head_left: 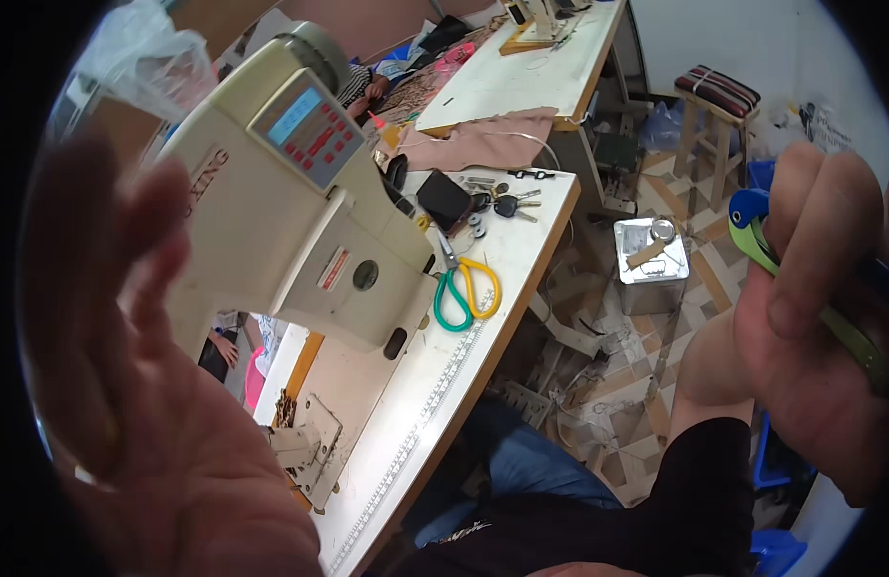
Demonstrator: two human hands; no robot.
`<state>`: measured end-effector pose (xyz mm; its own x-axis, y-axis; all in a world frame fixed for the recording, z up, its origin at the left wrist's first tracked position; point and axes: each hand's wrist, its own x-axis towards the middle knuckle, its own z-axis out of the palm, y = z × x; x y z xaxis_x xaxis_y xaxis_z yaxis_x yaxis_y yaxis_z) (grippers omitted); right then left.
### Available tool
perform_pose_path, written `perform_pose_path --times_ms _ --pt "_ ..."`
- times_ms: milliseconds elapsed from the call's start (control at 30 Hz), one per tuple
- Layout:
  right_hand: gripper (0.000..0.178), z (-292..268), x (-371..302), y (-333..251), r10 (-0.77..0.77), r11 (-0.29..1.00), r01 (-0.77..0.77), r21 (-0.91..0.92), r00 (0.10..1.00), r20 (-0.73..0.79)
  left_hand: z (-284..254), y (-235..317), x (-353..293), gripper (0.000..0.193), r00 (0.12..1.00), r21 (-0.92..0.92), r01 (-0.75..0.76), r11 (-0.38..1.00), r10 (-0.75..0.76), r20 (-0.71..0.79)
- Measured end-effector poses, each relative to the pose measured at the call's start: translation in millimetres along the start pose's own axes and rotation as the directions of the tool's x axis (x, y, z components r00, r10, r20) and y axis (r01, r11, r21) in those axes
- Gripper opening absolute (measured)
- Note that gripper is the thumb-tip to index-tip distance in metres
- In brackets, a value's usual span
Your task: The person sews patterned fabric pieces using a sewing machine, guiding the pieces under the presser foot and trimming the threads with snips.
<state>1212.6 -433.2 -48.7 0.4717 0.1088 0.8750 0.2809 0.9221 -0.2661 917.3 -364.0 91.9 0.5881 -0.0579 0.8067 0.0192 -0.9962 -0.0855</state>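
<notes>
My left hand (190,452) is raised close to the camera at the left, its fingers apart and blurred. Nothing shows in it, and it hides part of the sewing machine (223,183), a cream one with a control panel. On the right, my right hand (800,375) is raised too, fingers curled round a green strip-shaped item with a blue rounded end (749,208). Its exact kind I cannot make out. Scissors (469,293) with one green and one yellow handle lie on the white sewing table (406,423), beyond the machine's needle end.
Keys (512,204), a black wallet (444,200) and small bobbins lie at the table's far end. A second white table (521,82) stands behind, with pink-brown cloth (478,142). On the tiled floor are a metal tin (652,264) and a stool (716,106). Another person's hand (223,348) shows beyond the machine.
</notes>
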Motion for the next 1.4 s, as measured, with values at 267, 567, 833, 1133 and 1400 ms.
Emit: perform_pose_path --times_ms 267,567,833,1133,1400 --pt "0.023 -139.0 22.0 54.3 -0.008 1.0 0.002 -0.03 0.984 -0.179 182.3 -54.0 46.4 0.044 0.948 -0.139 -0.082 0.987 0.12 0.295" --pt "0.006 -76.0 -61.3 144.3 0.633 0.772 -0.574 0.275 0.649 -0.422 205.2 -107.7 -100.3 0.043 0.589 -0.154 0.091 0.984 0.071 0.805" --pt "0.014 99.0 -398.4 97.3 0.901 0.024 -0.957 -0.29 0.147 -0.407 135.0 -178.6 -198.5 0.037 0.665 -0.323 0.31 0.894 0.039 0.746" --pt "0.015 360.0 -346.0 41.2 0.919 0.393 -0.68 -0.619 0.318 0.234 -75.5 -221.8 -378.6 0.035 0.852 -0.655 0.426 0.625 -0.034 0.522" --pt "0.023 703.7 -343.9 23.3 0.547 0.836 -0.218 -0.503 0.39 0.74 -490.8 -266.8 -557.9 0.03 0.932 -0.117 0.354 0.928 -0.361 -0.044"
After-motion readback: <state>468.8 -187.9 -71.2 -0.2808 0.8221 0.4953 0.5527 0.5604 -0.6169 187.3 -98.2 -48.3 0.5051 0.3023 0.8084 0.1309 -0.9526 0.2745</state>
